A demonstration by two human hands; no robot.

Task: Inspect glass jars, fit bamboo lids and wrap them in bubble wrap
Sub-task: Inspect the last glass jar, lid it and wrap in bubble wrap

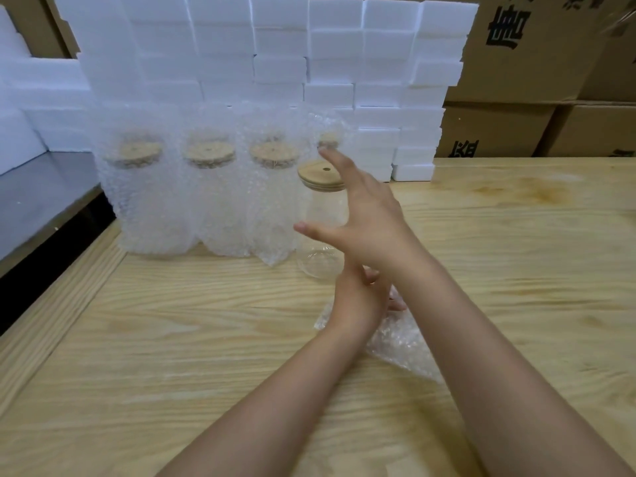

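- Hands crossed at the wrists, right forearm passing over the left.
- Right hand (pixel 361 215) up beside the bare jar (pixel 321 208): grip spread wide, thumb and fingers straight, nothing held. Motion blur, so can't tell if it touches the glass.
- Left hand (pixel 356 301) low on the worktop (pixel 155 339), on a loose sheet of bubble wrap (pixel 399 342). Its fingers are mostly hidden under the right wrist, so can't tell its grip.
- Bare jar stands upright on the worktop, clear and empty, bamboo lid (pixel 316 175) seated on top.
- Just left of it is a row of three wrapped jars (pixel 210 201), upright, lids showing through the wrap, with more wrapped ones behind.
- Foam blocks (pixel 275 46) stacked at the back, cardboard boxes (pixel 533 63) to the right.
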